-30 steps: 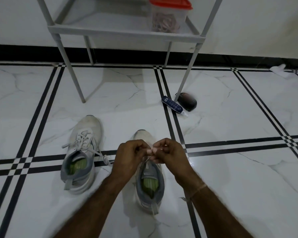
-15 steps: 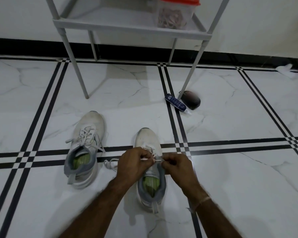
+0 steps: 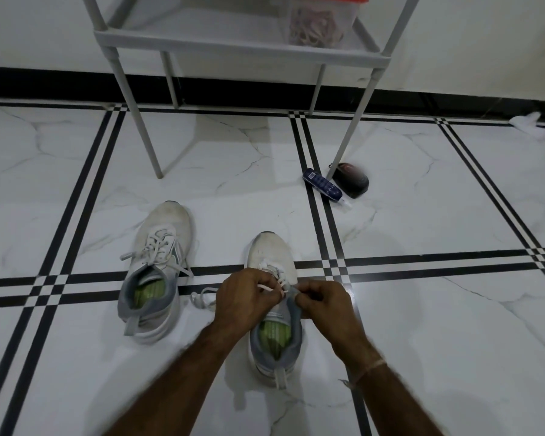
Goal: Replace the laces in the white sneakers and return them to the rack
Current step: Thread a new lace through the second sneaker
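Observation:
Two white sneakers with grey collars and green insoles stand on the marble floor, toes pointing away. The left sneaker is laced, its lace ends lying loose. Over the tongue of the right sneaker, my left hand pinches a white lace. My right hand pinches the lace's other part beside the top eyelets. A slack loop of the lace lies on the floor between the shoes. The grey rack stands behind them against the wall.
A clear box with a red lid sits on the rack shelf. A blue tube and a dark round object lie by the rack's front right leg. A white scrap lies at the far right near the black skirting.
Both hands have dropped from above the right sneaker down onto its tongue, still holding the lace. The view has shifted nearer the rack.

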Motion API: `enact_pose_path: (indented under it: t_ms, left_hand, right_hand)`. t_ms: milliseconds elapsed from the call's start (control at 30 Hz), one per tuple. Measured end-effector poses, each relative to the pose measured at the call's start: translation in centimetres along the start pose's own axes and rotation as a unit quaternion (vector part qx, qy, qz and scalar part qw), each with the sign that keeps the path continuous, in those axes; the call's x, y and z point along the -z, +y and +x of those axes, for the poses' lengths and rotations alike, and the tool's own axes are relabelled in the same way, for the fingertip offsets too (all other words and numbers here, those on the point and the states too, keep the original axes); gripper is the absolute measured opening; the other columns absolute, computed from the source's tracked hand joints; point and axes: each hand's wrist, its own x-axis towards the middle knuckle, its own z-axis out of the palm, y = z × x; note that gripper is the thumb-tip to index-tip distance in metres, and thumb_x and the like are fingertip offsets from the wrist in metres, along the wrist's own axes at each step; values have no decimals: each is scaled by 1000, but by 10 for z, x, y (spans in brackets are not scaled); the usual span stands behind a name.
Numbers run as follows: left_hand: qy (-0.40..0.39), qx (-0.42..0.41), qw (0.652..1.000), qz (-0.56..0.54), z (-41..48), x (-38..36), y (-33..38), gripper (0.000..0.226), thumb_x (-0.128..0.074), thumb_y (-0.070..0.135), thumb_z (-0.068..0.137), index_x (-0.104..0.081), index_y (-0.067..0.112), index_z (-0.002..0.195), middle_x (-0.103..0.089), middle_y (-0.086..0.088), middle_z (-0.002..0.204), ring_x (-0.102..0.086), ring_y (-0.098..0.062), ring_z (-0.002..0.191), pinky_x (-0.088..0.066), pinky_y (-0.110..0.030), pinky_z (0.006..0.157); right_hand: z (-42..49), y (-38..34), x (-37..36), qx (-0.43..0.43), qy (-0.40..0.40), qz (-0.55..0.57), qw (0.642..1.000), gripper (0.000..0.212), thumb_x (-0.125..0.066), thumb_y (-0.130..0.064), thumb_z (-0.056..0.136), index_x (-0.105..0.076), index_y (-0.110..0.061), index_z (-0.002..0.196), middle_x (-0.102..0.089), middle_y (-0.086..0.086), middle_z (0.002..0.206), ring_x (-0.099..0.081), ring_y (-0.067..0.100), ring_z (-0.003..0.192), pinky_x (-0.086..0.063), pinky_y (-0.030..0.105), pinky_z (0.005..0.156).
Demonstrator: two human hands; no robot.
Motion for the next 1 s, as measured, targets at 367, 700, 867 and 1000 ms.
enact_pose_path:
  t_ms: [367, 700, 867, 1000]
  left_hand:
    - [2, -70, 994, 88, 6, -3, 3, 19, -75, 46, 81, -78, 31, 93, -72, 16, 93, -63, -5, 86, -40, -20, 72]
    - [-65, -37, 997, -31, 8, -5, -18, 15, -69, 47, 81, -67, 40, 69, -66, 17, 67, -62, -3, 68, -43, -23, 64]
    - [-84, -77, 993, -39, 5, -4, -17, 22, -63, 53, 80, -71, 34, 72, -69, 14, 72, -64, -4, 70, -47, -24, 65]
    - [-69, -95, 992, -45, 7, 0, -21, 33, -60, 58, 80, -73, 28, 73, -66, 11, 71, -61, -5, 69, -51, -34, 65]
  right_hand:
    - [0, 1, -3, 39, 10, -39, 998, 9, -74, -16, 91, -81, -16, 97, -78, -2, 86, -74, 12, 81, -64, 36, 78]
    - [1, 7, -5, 30, -31, 71, 997, 13, -67, -4, 95, -79, -9, 97, -77, 12, 88, -74, 27, 85, -63, 40, 76]
    - [8, 18, -17, 82, -5, -62, 995, 15, -59, -15, 100, -67, -12, 87, -68, -1, 76, -64, 12, 73, -57, 37, 70]
    - [13, 5, 6, 59, 92, 37, 993, 32, -41, -32, 109, -58, -9, 95, -74, 7, 89, -73, 19, 87, -59, 42, 78]
